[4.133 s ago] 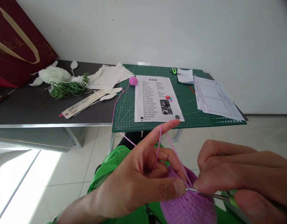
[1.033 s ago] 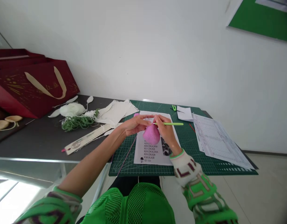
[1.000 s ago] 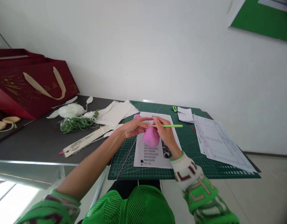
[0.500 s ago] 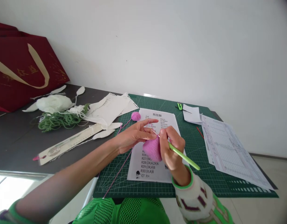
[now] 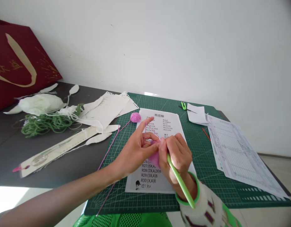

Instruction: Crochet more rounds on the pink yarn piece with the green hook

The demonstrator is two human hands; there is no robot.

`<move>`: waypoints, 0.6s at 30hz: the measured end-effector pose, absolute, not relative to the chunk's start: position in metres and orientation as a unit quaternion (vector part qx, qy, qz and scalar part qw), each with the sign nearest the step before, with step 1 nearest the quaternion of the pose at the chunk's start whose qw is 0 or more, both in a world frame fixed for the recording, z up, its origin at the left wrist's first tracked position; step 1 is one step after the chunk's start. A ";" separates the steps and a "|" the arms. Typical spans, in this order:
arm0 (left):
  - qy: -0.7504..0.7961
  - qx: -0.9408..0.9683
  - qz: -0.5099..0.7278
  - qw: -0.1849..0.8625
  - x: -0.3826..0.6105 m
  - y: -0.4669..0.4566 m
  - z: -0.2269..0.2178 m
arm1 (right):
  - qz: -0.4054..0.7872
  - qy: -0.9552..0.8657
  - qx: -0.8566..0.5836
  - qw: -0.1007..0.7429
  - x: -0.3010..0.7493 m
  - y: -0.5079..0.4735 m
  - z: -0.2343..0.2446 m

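Observation:
My left hand pinches a pink crochet piece over the printed pattern sheet, its forefinger stretched out with pink yarn running over it. My right hand is closed round a light green crochet hook, whose tip is at the piece between both hands. The yarn trails left and up to a small pink yarn ball on the green cutting mat.
Printed tables lie at the mat's right, with a folded white paper and a green clip behind. On the dark table lie a long ruler, green yarn tangle, white stuffing and torn papers. A dark red bag stands far left.
The view has dropped and closed in. Both hands have come lower over the sheet, and the hook's handle has swung from pointing right to pointing down towards me.

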State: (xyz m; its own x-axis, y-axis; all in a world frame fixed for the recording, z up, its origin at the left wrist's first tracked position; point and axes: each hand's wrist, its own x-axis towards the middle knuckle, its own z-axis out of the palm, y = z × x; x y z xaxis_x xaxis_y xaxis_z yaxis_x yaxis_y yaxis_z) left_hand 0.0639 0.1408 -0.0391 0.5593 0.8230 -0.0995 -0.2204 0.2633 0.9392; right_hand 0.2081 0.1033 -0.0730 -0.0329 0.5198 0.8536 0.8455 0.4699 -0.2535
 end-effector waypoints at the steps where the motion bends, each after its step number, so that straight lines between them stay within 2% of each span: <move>1: 0.309 0.490 0.369 0.727 0.066 0.138 -0.039 | -0.169 -0.694 -0.492 0.498 0.208 0.103 -0.075; 5: 0.290 0.466 0.379 0.745 0.067 0.136 -0.034 | -0.180 -0.684 -0.476 0.522 0.207 0.102 -0.080; 18: 0.218 0.399 0.263 0.851 0.049 0.151 -0.028 | -0.134 -0.743 -0.344 0.558 0.214 0.099 -0.059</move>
